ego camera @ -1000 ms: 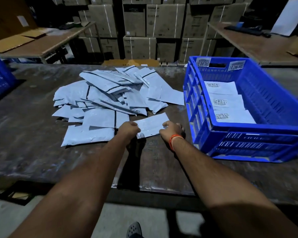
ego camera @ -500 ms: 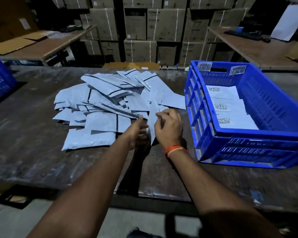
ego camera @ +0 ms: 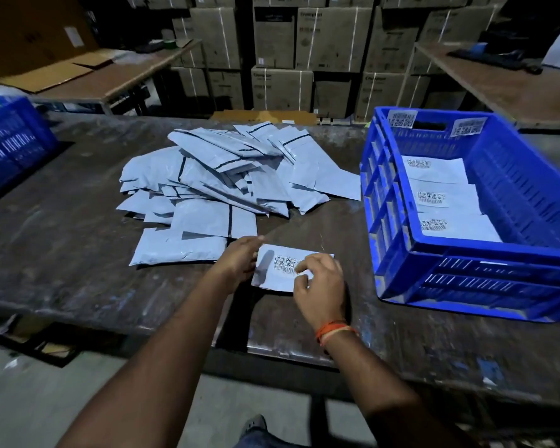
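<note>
A small white mailer packet [ego camera: 274,276] with a barcode label facing up lies on the dark table [ego camera: 78,279] just in front of me. My left hand [ego camera: 240,261] grips its left edge. My right hand [ego camera: 320,286] has its fingers curled over the packet's right side, partly covering the label. Beyond them spreads a pile of several similar grey-white packets [ego camera: 227,182]. To the right stands a blue plastic crate [ego camera: 466,253] holding three labelled packets [ego camera: 434,195] laid in a row.
Another blue crate [ego camera: 10,147] sits at the table's left end. Stacked cardboard boxes [ego camera: 304,59] line the back wall. Side tables stand at back left [ego camera: 126,76] and back right [ego camera: 498,79]. The table's near edge is close to my body.
Both hands lifted the packet from the table, turned it over and laid it down nearer to me, with its barcode label now facing up.
</note>
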Demonstrator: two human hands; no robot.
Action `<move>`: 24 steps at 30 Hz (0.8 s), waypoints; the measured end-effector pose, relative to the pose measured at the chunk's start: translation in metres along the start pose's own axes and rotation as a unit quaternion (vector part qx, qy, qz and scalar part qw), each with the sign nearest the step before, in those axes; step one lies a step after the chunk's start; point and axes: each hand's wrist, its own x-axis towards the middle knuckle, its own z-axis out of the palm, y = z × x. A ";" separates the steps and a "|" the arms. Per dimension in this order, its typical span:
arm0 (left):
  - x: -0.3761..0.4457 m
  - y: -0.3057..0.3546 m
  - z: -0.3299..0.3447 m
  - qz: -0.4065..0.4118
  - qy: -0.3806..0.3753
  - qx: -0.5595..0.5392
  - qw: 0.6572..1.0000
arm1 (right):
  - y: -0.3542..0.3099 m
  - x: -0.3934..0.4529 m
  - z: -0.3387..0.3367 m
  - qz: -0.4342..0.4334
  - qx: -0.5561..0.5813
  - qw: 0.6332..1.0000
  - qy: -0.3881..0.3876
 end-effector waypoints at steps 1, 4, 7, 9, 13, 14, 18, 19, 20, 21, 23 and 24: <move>0.003 -0.007 0.000 0.042 0.024 0.060 0.997 | 0.009 0.003 -0.002 0.020 -0.041 0.999 0.004; 0.004 -0.022 0.003 0.135 0.054 0.255 0.956 | 0.035 0.006 -0.006 0.076 -0.131 0.986 -0.074; 0.001 -0.035 0.010 0.213 0.091 0.439 0.868 | 0.049 -0.002 -0.007 0.092 -0.168 0.969 -0.154; -0.002 -0.049 0.016 0.260 0.128 0.512 0.809 | 0.048 -0.007 -0.007 0.080 -0.181 0.969 -0.146; -0.006 -0.061 0.023 0.342 0.150 0.527 0.763 | 0.036 -0.005 -0.005 0.017 -0.200 0.973 -0.118; -0.005 -0.059 0.025 0.340 0.147 0.523 0.767 | 0.034 -0.001 -0.004 0.000 -0.200 0.973 -0.119; -0.001 -0.055 0.032 0.315 0.092 0.548 0.770 | 0.033 0.014 0.008 -0.039 -0.246 0.950 -0.186; -0.001 -0.058 0.035 0.311 0.080 0.553 0.769 | 0.035 0.014 0.012 -0.045 -0.259 0.942 -0.209; -0.002 -0.061 0.036 0.307 0.069 0.558 0.768 | 0.037 0.013 0.015 -0.051 -0.272 0.934 -0.227; -0.004 -0.065 0.037 0.301 0.061 0.564 0.767 | 0.039 0.011 0.017 -0.054 -0.285 0.926 -0.243; -0.004 -0.073 0.035 0.284 0.061 0.582 0.760 | 0.043 0.009 0.018 -0.051 -0.308 0.913 -0.264; -0.003 -0.075 0.032 0.272 0.068 0.592 0.756 | 0.046 0.009 0.017 -0.047 -0.316 0.909 -0.267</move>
